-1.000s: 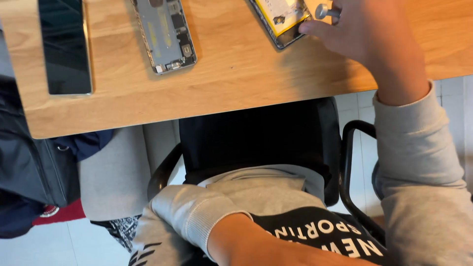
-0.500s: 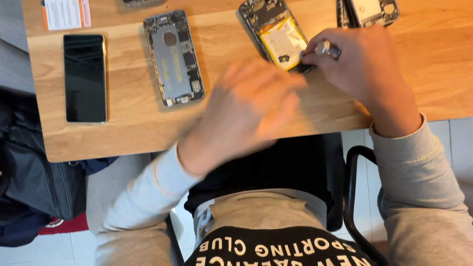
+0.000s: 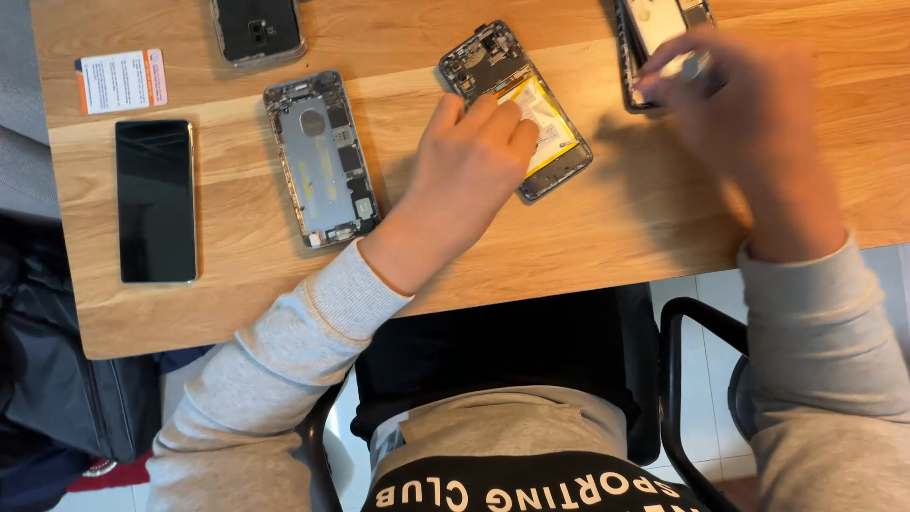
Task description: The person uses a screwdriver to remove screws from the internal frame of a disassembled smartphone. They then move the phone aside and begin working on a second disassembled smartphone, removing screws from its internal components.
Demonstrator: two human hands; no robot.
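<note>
My left hand [image 3: 471, 161] lay flat, fingers together, on the opened black phone with the yellow battery [image 3: 519, 106] at the wooden bench's [image 3: 607, 218] far middle. My blurred right hand [image 3: 749, 114] pinched a small silvery tool [image 3: 684, 66] over another opened phone [image 3: 654, 38]. Both were still apart.

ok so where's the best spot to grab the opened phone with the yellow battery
Probably by its two long edges near the lower end, coming from the near side. It lies flat and slanted on the table, and the left hand already covers its middle, fingers on the battery.
</note>
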